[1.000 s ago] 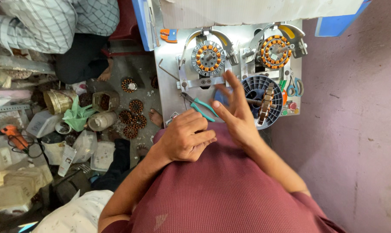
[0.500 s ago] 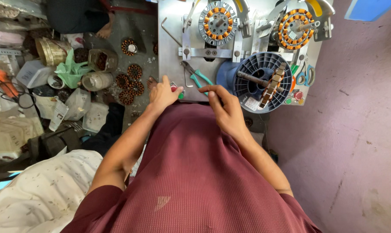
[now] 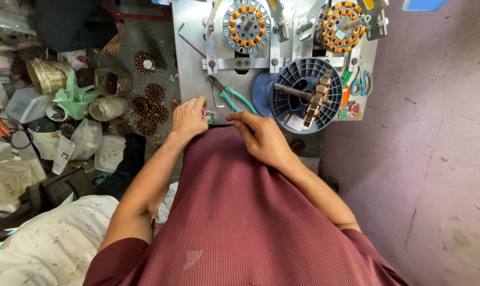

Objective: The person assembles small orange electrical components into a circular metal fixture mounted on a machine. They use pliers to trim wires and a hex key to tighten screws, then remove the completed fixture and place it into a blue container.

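Since the earlier frame, the left hand [image 3: 188, 117] has stayed at the near edge of the metal counter [image 3: 192, 63], fingers curled onto small red and green buttons [image 3: 206, 115]; nothing is gripped. The right hand [image 3: 258, 136] has drawn back slightly, its fingers pinched together; whether a fine wire is held cannot be told. One pair of green-handled pliers [image 3: 230, 95] lies just beyond both hands. Two wound stators [image 3: 246, 22] are counted above, and one blue spool [image 3: 303, 94] to the right.
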